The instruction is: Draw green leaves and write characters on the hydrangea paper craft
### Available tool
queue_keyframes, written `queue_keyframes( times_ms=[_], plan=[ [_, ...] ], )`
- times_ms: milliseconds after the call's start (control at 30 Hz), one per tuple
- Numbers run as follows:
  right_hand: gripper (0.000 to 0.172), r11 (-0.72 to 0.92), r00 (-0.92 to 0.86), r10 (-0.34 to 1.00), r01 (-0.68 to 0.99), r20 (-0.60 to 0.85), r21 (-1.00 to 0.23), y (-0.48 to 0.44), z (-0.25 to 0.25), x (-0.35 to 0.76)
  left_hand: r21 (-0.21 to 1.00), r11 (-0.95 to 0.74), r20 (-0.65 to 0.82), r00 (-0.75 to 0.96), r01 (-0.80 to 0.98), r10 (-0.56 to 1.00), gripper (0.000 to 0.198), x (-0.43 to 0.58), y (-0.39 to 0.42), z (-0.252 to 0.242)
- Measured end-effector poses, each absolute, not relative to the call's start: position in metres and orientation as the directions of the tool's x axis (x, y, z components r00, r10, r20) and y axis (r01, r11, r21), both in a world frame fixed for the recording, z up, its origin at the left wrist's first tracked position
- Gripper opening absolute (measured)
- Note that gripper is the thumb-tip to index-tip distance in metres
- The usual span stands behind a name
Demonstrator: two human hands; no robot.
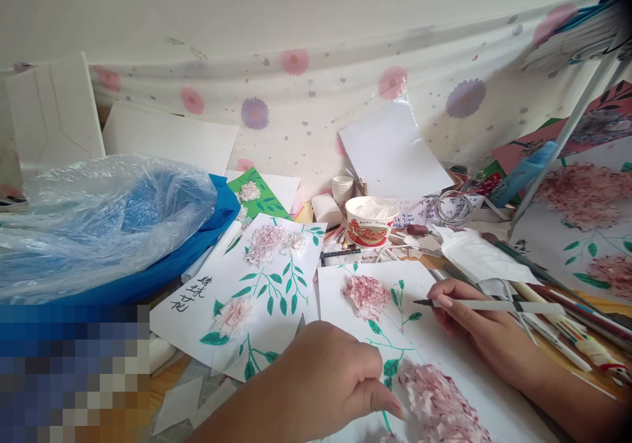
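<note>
Nearest the camera, the left hand (336, 370) crosses the lower left edge of a white flower picture (340, 314), thumb stretched out to the right; its fingers are hidden beneath, so whether they hold anything cannot be told. Taking that hand as the dial's centre, a clear plastic bag (123, 206) bulges at 10 o'clock over blue material (227, 196), with a white panel (49, 120) upright behind. At 11 o'clock lies a second picture (306, 249), with pink-and-white textured blooms, green leaves and black characters; a green card (276, 212) sits farther off that way. At 12 o'clock stand a stack of paper cups (342, 189) and a red-and-white paper bowl (372, 235) with whitish contents. The worked picture spreads from 1 to 3 o'clock, a smaller pink bloom (366, 296) above a larger one (439, 400). At 2 o'clock the right hand (474, 328) grips a slim pen (498, 305), its dark tip just beside a green leaf (413, 316). Farther out at 2 o'clock, another flower picture (585, 193) leans upright.
</note>
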State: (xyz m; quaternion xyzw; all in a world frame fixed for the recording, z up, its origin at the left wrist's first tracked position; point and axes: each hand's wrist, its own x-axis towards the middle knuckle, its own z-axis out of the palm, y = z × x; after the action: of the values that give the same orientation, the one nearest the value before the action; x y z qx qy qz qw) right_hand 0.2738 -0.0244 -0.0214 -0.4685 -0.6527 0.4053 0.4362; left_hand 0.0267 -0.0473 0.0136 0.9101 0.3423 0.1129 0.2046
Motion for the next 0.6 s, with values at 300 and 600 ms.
queue_keyframes(
  times_ms=[300, 600],
  plan=[
    [0.026, 0.247, -0.176, 0.963, 0.279, 0.203, -0.928, -0.025, -0.022, 0.275, 0.415, -0.675, 0.063, 0.721, 0.611, 0.691, 0.026, 0.032, -0.051, 0.015],
    [0.025, 0.249, -0.17, 0.961, 0.202, 0.216, -0.947, -0.023, -0.021, 0.274, 0.522, -0.551, 0.185, 0.544, 0.651, 0.818, 0.037, 0.011, -0.033, 0.02]
  ],
)
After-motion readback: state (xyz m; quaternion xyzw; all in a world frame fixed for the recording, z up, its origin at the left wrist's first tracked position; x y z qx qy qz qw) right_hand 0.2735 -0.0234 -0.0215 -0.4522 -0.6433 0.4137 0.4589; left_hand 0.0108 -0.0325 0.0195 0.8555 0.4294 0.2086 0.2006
